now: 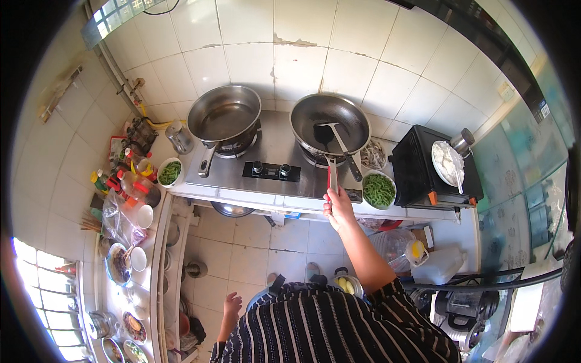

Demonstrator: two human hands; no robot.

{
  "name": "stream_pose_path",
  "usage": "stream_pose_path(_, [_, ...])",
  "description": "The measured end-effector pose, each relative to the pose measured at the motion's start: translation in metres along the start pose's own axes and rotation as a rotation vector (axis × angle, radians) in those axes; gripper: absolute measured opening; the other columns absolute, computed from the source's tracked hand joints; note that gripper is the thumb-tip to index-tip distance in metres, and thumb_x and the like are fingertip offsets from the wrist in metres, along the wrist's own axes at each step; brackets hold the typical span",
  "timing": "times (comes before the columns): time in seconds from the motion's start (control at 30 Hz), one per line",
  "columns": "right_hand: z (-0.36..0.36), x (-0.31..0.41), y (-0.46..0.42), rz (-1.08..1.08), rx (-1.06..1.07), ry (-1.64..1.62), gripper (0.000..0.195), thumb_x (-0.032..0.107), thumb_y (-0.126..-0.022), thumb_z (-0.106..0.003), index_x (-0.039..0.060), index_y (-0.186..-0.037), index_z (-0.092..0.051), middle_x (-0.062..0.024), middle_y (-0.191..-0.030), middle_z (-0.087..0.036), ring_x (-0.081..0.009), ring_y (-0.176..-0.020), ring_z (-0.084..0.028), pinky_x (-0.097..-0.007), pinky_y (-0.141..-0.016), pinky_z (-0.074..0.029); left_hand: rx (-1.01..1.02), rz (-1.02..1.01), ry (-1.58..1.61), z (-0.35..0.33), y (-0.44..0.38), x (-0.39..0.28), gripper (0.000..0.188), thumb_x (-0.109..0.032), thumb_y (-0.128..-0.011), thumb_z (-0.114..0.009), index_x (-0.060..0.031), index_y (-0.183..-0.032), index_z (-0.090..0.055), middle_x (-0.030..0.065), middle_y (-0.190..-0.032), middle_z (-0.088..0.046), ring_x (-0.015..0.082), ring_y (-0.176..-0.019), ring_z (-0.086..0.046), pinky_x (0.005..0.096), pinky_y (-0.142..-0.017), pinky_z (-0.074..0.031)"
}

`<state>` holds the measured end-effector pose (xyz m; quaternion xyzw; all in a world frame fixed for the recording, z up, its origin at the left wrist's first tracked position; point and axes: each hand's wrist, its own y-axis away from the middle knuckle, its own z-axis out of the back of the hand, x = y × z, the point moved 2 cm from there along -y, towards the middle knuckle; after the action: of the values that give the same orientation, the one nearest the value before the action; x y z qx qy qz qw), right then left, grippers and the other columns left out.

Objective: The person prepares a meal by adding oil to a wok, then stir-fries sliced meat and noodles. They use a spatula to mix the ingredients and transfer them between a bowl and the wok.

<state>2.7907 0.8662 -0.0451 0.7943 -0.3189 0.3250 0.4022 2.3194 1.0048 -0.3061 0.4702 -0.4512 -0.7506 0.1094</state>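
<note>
My right hand (338, 209) grips the long handle of a dark wok (327, 113) on the right burner of the gas stove (277, 136). A black spatula (338, 136) rests in the wok, its handle leaning over the near rim beside my hand. On the left burner sits a steel frying pan (224, 113) with its handle toward me. Nothing is in my left hand (232, 303), which hangs low by my side with the fingers loosely apart. Right of the wok stand a bowl of cut green vegetables (379, 189) and a plate of sliced pale food (373, 155).
A black toaster oven (415, 159) carries a bowl of white food (447, 163) and a metal cup (463, 141). Leftward are a metal pitcher (179, 137), another bowl of greens (170, 172), and several sauce bottles (136, 183). A pot (348, 282) stands low near my body.
</note>
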Motion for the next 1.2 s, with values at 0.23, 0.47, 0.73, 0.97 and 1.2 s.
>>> stream_pose_path(0.23, [0.011,-0.001,-0.001,0.028,0.027,0.012,0.027,0.023,-0.091,-0.053,0.0132,-0.114,-0.042,-0.0009,-0.075,-0.047,-0.0078,-0.051,-0.044,-0.0228,-0.04,-0.037,0.084,0.02,0.067,-0.002,0.003,0.01,0.046,-0.007,-0.082,-0.056,-0.0024,-0.126,-0.043,0.0115,-0.098,-0.064,0.0163,-0.077,-0.06,0.028,-0.061,-0.049])
stream_pose_path(0.47, [0.027,0.002,0.006,-0.012,-0.049,0.029,0.058,0.045,-0.085,-0.059,0.0164,-0.13,-0.037,-0.0055,-0.101,-0.054,-0.0182,-0.083,-0.056,-0.035,-0.07,-0.047,0.156,-0.755,-0.764,0.043,-0.068,0.094,0.051,-0.01,-0.079,-0.065,-0.0008,-0.126,-0.047,0.0148,-0.097,-0.065,0.0214,-0.078,-0.065,0.0317,-0.063,-0.054])
stream_pose_path(0.73, [0.195,-0.096,0.036,-0.124,-0.324,0.201,0.032,0.024,-0.082,-0.065,0.0092,-0.104,-0.048,-0.0055,-0.095,-0.055,-0.018,-0.073,-0.057,-0.0259,-0.061,-0.049,0.247,-0.04,-0.11,0.023,-0.057,0.06,0.046,-0.01,-0.082,-0.06,-0.006,-0.126,-0.046,0.0154,-0.101,-0.063,0.0218,-0.082,-0.063,0.0313,-0.061,-0.052])
stream_pose_path(0.97, [0.316,-0.19,0.116,-0.186,-0.321,1.374,0.035,0.034,-0.069,-0.069,0.0012,-0.064,-0.059,-0.0181,-0.071,-0.063,-0.0306,-0.068,-0.062,-0.0386,-0.063,-0.05,0.183,0.04,0.085,-0.002,-0.017,-0.008,0.044,-0.004,-0.083,-0.054,-0.0065,-0.126,-0.046,0.0121,-0.095,-0.063,0.0189,-0.072,-0.059,0.0292,-0.057,-0.047])
stream_pose_path(1.2, [0.398,-0.234,0.143,-0.164,-0.023,1.805,0.037,0.043,-0.074,-0.059,0.0069,-0.072,-0.068,-0.015,-0.076,-0.065,-0.0341,-0.071,-0.062,-0.0409,-0.063,-0.05,0.167,0.044,-0.011,-0.006,-0.009,-0.033,0.044,-0.005,-0.081,-0.057,-0.0091,-0.125,-0.048,0.0118,-0.096,-0.063,0.0197,-0.078,-0.059,0.0321,-0.063,-0.046])
